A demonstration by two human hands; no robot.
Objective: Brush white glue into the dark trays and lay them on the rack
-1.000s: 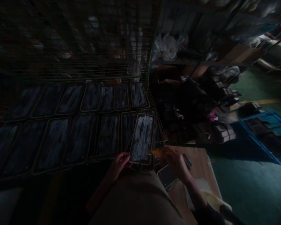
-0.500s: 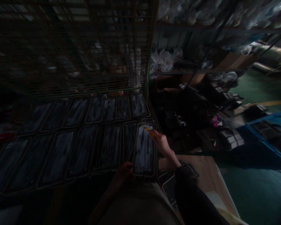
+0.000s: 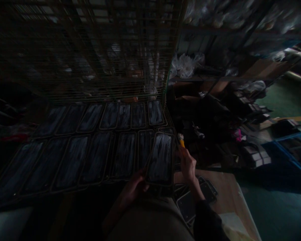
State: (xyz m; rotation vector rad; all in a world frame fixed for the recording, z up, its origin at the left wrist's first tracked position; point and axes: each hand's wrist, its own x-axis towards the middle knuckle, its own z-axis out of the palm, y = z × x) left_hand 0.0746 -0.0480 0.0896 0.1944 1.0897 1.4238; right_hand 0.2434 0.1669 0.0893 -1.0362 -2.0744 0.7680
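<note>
My left hand [image 3: 137,182] grips the lower left edge of a dark rectangular panel [image 3: 160,159] with rounded corners. White streaks run lengthwise over the panel's face, and it is held tilted in front of my body. My right hand [image 3: 188,164] is closed round the yellow handle of a paintbrush [image 3: 182,140]. The brush points upward, its pale bristles just right of the panel and apart from it. Several similar streaked panels [image 3: 74,157] lie in two rows to the left, on a wire rack.
A wire mesh wall [image 3: 102,67] rises behind the rows. On the right, a wooden board [image 3: 225,182] carries more dark panels [image 3: 188,204]. Beyond are shelves with plastic bags [image 3: 187,65], stacked dark goods, and a blue crate [image 3: 286,157] on the green floor.
The brush has come off the panel's top and moved right, now upright beside it. The panel remains in my left hand, and the view has shifted slightly left.
</note>
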